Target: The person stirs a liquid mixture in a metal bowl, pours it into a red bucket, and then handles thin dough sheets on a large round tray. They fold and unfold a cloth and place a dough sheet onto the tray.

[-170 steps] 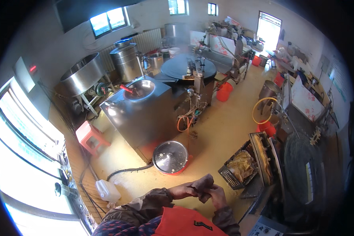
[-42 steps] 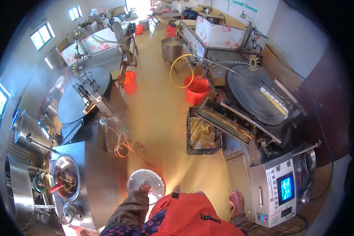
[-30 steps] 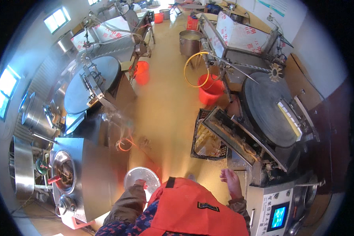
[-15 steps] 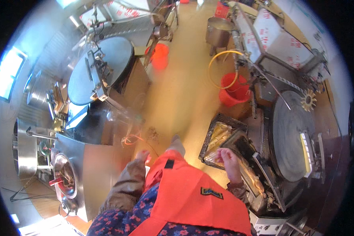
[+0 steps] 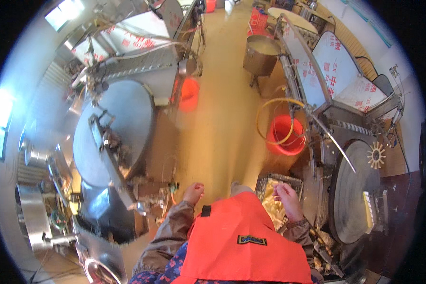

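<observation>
My left hand (image 5: 194,193) hangs in front of me with its fingers curled in, and I see nothing in it. It is nearest to the metal fittings (image 5: 149,206) beside the left round griddle (image 5: 113,128). On the other side my right hand (image 5: 286,201) is raised, its fingers bent toward the palm with nothing showing in them. Under and beside it stands a dark crate (image 5: 293,182) with yellowish folded sheets (image 5: 272,206) in it. Whether the right hand touches the crate is not plain; it seems to be above it.
A yellow-brown floor aisle (image 5: 217,118) runs ahead between two rows of machines. On the right are a red bucket (image 5: 286,137), a yellow hose (image 5: 259,120), a metal pot (image 5: 261,59) and another round griddle (image 5: 355,199). At the left stands an orange-red bucket (image 5: 189,94).
I have moved forward along the aisle, and the machines and crate have shifted closer or lower in view. My left hand has swung forward and right; my right hand stays raised.
</observation>
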`<state>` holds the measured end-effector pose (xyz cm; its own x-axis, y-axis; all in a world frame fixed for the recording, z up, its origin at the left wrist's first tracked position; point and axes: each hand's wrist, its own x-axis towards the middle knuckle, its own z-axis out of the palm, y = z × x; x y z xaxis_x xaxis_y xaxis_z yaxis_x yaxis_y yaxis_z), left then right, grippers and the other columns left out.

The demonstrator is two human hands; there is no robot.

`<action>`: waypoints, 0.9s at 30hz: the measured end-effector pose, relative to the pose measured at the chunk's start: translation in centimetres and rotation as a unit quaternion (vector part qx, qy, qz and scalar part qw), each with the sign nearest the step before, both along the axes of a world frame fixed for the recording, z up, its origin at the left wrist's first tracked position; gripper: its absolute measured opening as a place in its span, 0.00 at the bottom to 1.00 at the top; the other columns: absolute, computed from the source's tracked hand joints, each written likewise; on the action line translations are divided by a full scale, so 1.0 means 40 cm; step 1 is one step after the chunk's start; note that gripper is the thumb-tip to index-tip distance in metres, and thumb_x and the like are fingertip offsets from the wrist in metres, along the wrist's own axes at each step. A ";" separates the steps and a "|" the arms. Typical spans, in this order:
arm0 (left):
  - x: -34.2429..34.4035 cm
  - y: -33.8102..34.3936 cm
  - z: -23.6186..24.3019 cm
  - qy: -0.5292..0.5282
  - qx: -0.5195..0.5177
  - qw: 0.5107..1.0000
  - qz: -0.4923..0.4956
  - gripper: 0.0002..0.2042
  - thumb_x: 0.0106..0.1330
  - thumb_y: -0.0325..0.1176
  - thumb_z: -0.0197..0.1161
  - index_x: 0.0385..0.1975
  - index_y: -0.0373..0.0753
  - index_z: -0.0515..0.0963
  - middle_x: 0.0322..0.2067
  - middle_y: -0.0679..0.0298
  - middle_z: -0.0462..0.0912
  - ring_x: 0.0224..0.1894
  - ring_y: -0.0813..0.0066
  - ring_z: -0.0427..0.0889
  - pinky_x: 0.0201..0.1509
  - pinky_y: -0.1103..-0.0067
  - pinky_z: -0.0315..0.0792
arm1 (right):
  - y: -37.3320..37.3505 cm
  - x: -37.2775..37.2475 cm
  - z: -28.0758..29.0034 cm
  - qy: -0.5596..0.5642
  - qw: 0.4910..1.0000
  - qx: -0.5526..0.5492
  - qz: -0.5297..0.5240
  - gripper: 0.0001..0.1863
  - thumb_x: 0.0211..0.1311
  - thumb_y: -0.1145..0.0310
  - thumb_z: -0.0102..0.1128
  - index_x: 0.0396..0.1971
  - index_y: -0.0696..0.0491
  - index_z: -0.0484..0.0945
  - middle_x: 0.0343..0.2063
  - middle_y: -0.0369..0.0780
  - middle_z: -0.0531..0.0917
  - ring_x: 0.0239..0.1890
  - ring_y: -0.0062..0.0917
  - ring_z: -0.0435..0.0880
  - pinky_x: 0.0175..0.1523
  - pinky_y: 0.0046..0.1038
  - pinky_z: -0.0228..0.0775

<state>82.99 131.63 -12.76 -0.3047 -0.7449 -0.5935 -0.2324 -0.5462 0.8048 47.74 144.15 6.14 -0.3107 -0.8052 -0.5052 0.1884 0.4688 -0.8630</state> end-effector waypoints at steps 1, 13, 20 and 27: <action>-0.016 -0.035 -0.017 -0.039 0.002 0.999 -0.014 0.13 0.62 0.34 0.58 0.42 0.34 0.75 0.27 0.65 0.78 0.25 0.77 0.76 0.29 0.81 0.71 | -0.040 -0.018 -0.010 -0.003 1.000 -0.004 -0.001 0.12 0.67 0.64 0.51 0.41 0.58 0.75 0.30 0.34 0.77 0.33 0.17 0.76 0.38 0.20 0.70; -0.178 -0.545 -0.006 -0.267 -0.087 0.959 0.041 0.12 0.57 0.32 0.60 0.38 0.33 0.77 0.33 0.58 0.82 0.31 0.71 0.82 0.34 0.75 0.76 | -0.741 -0.319 -0.122 -0.042 0.994 -0.041 0.091 0.14 0.65 0.62 0.53 0.40 0.58 0.76 0.27 0.34 0.77 0.30 0.15 0.74 0.36 0.18 0.69; -0.357 -0.977 0.000 -0.228 -0.024 0.972 0.046 0.15 0.51 0.29 0.65 0.39 0.33 0.76 0.31 0.57 0.81 0.27 0.71 0.82 0.25 0.76 0.75 | -1.120 -0.524 -0.106 -0.065 0.995 -0.044 0.069 0.13 0.66 0.62 0.53 0.39 0.58 0.75 0.25 0.32 0.75 0.28 0.14 0.72 0.34 0.18 0.67; -0.629 -1.394 0.088 -0.248 -0.067 0.961 -0.108 0.15 0.52 0.34 0.64 0.39 0.35 0.77 0.25 0.62 0.81 0.23 0.75 0.79 0.27 0.79 0.73 | -1.354 -0.691 -0.125 -0.084 0.996 -0.027 0.024 0.12 0.65 0.62 0.53 0.39 0.57 0.75 0.26 0.31 0.75 0.29 0.14 0.73 0.34 0.18 0.67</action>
<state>57.84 75.89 -9.24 -0.1656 -0.7757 -0.6090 -0.7009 -0.3418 0.6260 20.09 89.98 1.15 -0.1863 -0.8448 -0.5016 0.3108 0.4336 -0.8458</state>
